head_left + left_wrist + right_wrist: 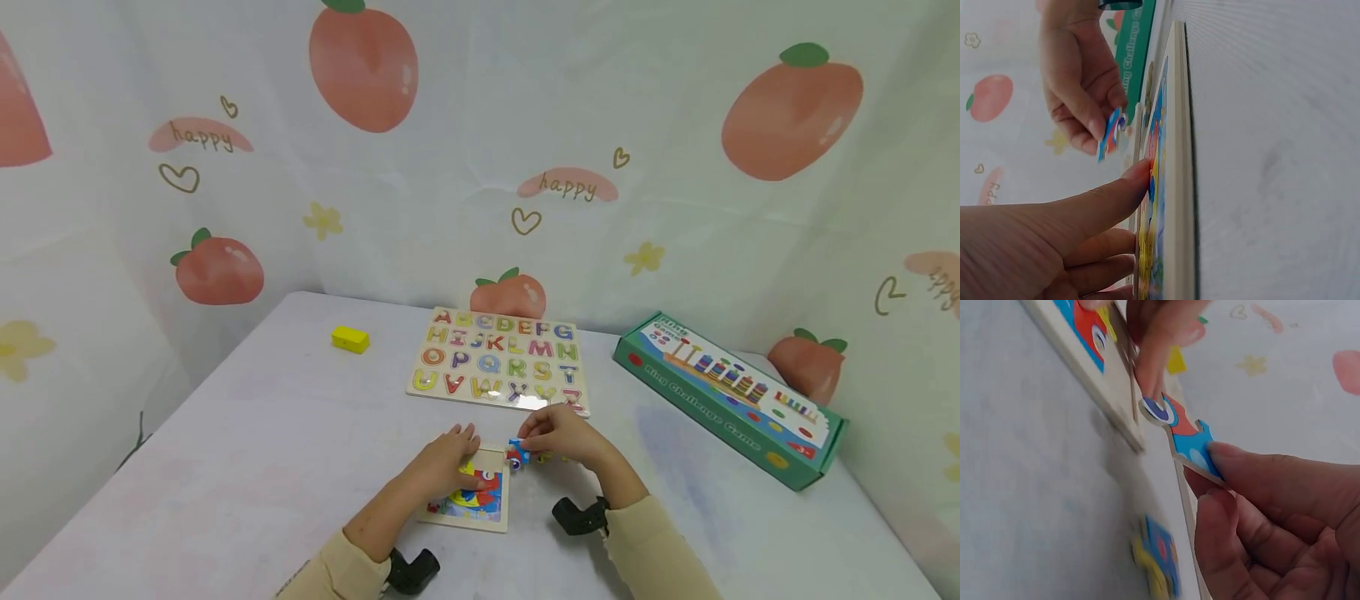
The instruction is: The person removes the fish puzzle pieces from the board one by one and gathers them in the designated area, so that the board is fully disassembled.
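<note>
A small wooden-framed picture puzzle lies on the table, with red, yellow and blue pieces in its tray. My left hand rests over its left side, the thumb pressing on the picture and the other fingers reaching toward the far edge. Between thumb and fingers, my right hand pinches a blue and red puzzle piece with an eye printed on it. That piece is held just off the tray's upper right corner, tilted. A bare part of the tray shows beside the fitted pieces.
Beneath the right hand, loose puzzle pieces lie on the table. Behind is a wooden alphabet board. A yellow block lies at the back left; a green game box lies at the right.
</note>
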The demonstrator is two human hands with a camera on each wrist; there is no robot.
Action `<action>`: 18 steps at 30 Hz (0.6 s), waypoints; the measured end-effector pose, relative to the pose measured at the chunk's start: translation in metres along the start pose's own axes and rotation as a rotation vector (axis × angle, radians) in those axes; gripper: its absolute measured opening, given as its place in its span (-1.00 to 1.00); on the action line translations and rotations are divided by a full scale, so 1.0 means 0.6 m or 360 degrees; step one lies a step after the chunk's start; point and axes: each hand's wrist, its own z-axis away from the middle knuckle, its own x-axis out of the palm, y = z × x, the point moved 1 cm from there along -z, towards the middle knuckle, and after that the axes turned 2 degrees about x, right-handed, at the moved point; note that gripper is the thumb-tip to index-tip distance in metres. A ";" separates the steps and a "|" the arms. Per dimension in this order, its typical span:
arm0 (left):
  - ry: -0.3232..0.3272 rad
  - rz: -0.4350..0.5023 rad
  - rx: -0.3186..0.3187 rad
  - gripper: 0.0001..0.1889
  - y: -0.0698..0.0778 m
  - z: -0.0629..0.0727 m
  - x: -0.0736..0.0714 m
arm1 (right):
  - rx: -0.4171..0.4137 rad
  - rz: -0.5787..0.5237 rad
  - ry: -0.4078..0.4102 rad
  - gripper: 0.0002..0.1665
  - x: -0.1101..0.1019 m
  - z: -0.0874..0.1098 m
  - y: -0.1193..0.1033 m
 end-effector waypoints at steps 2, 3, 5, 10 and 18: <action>0.0000 0.0002 0.0009 -0.32 -0.001 0.000 0.001 | 0.0008 -0.0003 0.0011 -0.79 -0.015 0.008 0.008; 0.0001 0.0004 0.0015 -0.32 -0.001 0.000 0.001 | 0.0012 0.0002 0.0017 -0.79 -0.022 0.012 0.013; 0.0001 0.0009 0.0021 -0.32 -0.001 0.000 0.002 | 0.0018 0.0009 0.0030 -0.77 -0.038 0.021 0.022; -0.0007 0.0046 0.0006 -0.32 0.000 0.002 0.001 | 0.0050 0.0003 0.0053 -0.72 -0.070 0.039 0.052; 0.0002 0.0029 -0.0002 -0.32 0.001 0.003 0.001 | 0.0096 0.0017 0.0100 -0.67 -0.110 0.068 0.081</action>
